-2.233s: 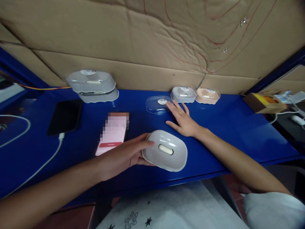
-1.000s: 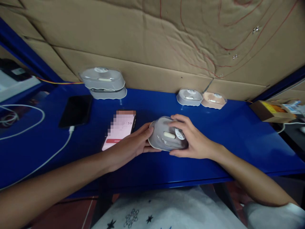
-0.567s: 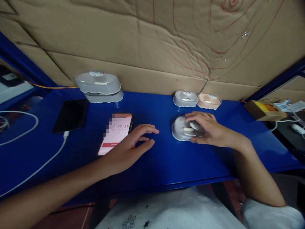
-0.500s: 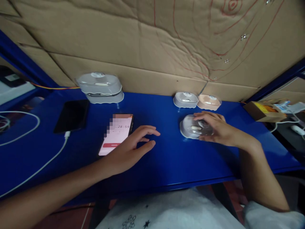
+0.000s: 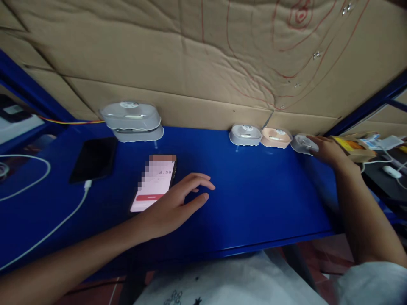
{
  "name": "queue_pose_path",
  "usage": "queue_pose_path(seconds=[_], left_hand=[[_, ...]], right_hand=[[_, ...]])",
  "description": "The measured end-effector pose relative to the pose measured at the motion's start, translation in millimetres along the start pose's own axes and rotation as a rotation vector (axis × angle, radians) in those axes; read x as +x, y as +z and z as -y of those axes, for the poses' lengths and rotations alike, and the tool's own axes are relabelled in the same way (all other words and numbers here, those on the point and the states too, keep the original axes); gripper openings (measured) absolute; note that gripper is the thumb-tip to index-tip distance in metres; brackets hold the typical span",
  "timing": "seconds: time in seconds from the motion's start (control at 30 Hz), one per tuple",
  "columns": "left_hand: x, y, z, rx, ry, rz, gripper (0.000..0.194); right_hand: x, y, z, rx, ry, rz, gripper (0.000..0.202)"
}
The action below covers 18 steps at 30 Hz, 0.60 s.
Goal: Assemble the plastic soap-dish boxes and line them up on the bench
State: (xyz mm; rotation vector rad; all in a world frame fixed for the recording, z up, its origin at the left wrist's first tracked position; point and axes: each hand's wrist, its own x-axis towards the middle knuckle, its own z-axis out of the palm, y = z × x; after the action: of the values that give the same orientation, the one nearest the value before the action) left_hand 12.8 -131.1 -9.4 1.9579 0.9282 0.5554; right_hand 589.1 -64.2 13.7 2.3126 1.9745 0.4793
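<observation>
My right hand (image 5: 329, 151) is closed on a small grey lidded container (image 5: 302, 145) with a clear top, at the back right of the blue table (image 5: 248, 199). That container sits just right of a peach lidded container (image 5: 276, 137), and a matching grey container (image 5: 246, 135) stands left of the peach one. My left hand (image 5: 181, 205) hovers or rests over the table with its fingers apart, holding nothing. Beside its wrist lies a phone (image 5: 159, 180) with a lit screen, partly covered by the forearm.
Two larger grey containers (image 5: 132, 120) are stacked at the back left. A dark phone (image 5: 93, 160) lies there, plugged into a white cable (image 5: 63, 220). At the right edge stands an open cardboard box (image 5: 356, 152). A cardboard panel (image 5: 143, 55) rises behind the table.
My right hand has carried the grey container from the middle right of the table back and to the right, into line with the other two. My left hand has barely moved.
</observation>
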Motion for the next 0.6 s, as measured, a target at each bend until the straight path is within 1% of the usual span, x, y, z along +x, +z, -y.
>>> queue_pose_path(seconds=[0.07,0.17,0.3,0.37,0.4,0.47,0.53,0.6], left_hand=[[0.0,0.1,-1.0,0.011,0.014,-0.004,0.025],[-0.6,0.6,-1.9,0.032,0.019,-0.007,0.026],[-1.3,1.5,-2.2,0.057,0.031,-0.011,0.026],[-1.5,2.0,-2.4,0.066,0.043,-0.013,0.026],[-1.5,2.2,-2.5,0.069,0.044,-0.012,0.026],[-1.4,2.5,-2.4,0.071,0.047,-0.008,0.025],[-1.2,2.5,-1.6,0.075,0.052,-0.012,0.024],[-1.0,2.5,0.3,0.076,0.075,-0.045,0.024]], right_hand=[[12.2,-0.8,11.6,0.046,-0.018,0.010,0.064],[20.7,-6.0,30.1,0.121,-0.061,0.030,0.062],[23.4,-20.9,55.4,0.208,-0.146,0.063,0.065],[24.6,-30.9,75.9,0.245,-0.193,0.056,0.072],[25.4,-36.0,90.2,0.265,-0.227,0.043,0.077],[26.8,-45.6,127.8,0.309,-0.330,0.005,0.084],[27.9,-52.3,174.2,0.367,-0.490,-0.038,0.086],[27.4,-55.1,220.4,0.410,-0.626,-0.064,0.089]])
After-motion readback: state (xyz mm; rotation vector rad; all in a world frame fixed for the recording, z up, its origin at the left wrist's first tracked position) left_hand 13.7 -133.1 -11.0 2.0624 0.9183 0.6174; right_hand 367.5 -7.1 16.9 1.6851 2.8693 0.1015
